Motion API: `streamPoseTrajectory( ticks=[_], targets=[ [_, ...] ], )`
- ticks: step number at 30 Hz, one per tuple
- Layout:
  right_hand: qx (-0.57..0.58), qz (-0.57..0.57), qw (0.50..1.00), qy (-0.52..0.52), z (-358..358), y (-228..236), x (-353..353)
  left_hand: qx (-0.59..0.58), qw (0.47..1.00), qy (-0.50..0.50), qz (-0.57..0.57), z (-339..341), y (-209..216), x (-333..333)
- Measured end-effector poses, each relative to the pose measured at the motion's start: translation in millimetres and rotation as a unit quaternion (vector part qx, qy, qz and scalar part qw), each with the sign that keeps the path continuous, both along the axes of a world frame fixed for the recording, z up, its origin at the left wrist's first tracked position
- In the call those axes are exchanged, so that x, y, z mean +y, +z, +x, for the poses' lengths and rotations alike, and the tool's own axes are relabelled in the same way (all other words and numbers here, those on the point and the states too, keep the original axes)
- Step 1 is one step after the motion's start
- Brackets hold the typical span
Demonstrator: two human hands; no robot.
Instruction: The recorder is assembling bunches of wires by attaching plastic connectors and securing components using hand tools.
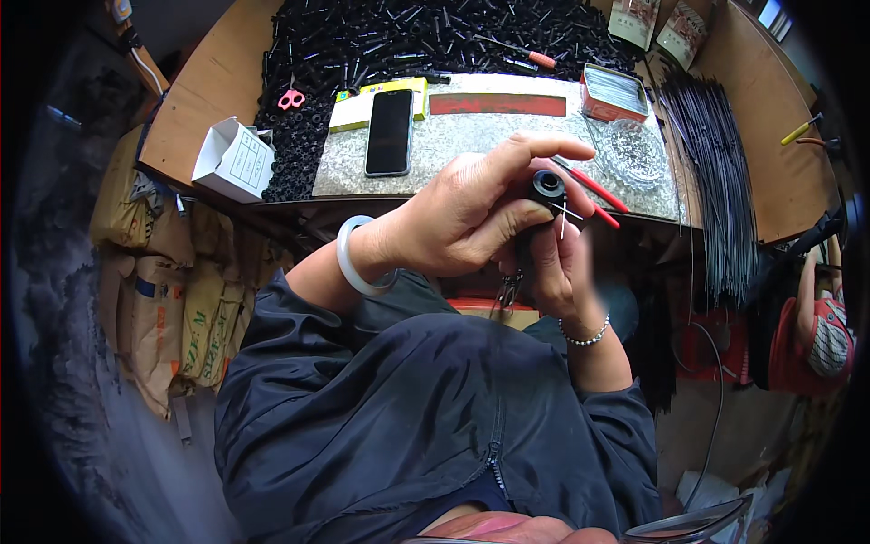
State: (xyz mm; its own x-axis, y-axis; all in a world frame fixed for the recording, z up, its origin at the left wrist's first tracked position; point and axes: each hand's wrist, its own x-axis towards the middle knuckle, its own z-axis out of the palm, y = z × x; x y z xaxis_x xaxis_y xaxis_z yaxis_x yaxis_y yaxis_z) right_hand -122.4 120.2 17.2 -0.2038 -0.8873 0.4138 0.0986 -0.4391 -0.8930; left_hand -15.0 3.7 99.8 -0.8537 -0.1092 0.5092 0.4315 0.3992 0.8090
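Observation:
My left hand (467, 213), with a pale bangle on its wrist, grips a small black cylindrical part (547, 188) between thumb and fingers in front of my chest. Under it my right hand (557, 267), with a beaded bracelet on the wrist, pinches a thin metal pin (564, 218) at the side of the black part. Both hands touch each other just in front of the stone slab (471, 145) on the bench.
A black phone (390, 131), yellow box (362, 107) and red strip lie on the slab. Behind is a heap of black parts (399, 36), pink scissors (291, 98), a red-handled screwdriver (521, 53), a metal tin (614, 92), a glass dish (634, 150), and a bundle of thin rods (716, 172). Sacks (163, 290) stand left.

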Motion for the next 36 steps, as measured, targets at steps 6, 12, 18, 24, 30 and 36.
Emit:
streamPoseTrajectory(
  ticks=[6,12,18,24,30,36],
  targets=[
    [0.016,-0.042,0.999,0.002,-3.3,8.8,1.5,-0.027,0.998,0.003,-0.049,4.9,5.6,0.0],
    [0.144,-0.058,0.986,-0.062,-7.1,13.9,3.1,0.010,0.996,0.025,-0.084,0.1,-4.9,0.5],
    [0.167,-0.077,0.980,-0.074,3.6,3.7,2.5,-0.016,1.000,0.009,0.007,1.6,-13.6,3.2],
    [0.243,-0.024,0.936,-0.255,15.5,-14.9,-7.2,0.013,0.995,0.065,0.070,-1.2,-7.1,4.0],
    [0.159,-0.030,0.955,-0.250,22.6,-15.5,-10.1,-0.001,0.995,0.099,-0.008,4.2,-10.0,-5.8],
    [0.102,-0.164,0.949,-0.248,20.3,-13.2,-8.9,-0.013,0.995,0.097,0.012,5.2,-10.4,-0.4]
  ],
)
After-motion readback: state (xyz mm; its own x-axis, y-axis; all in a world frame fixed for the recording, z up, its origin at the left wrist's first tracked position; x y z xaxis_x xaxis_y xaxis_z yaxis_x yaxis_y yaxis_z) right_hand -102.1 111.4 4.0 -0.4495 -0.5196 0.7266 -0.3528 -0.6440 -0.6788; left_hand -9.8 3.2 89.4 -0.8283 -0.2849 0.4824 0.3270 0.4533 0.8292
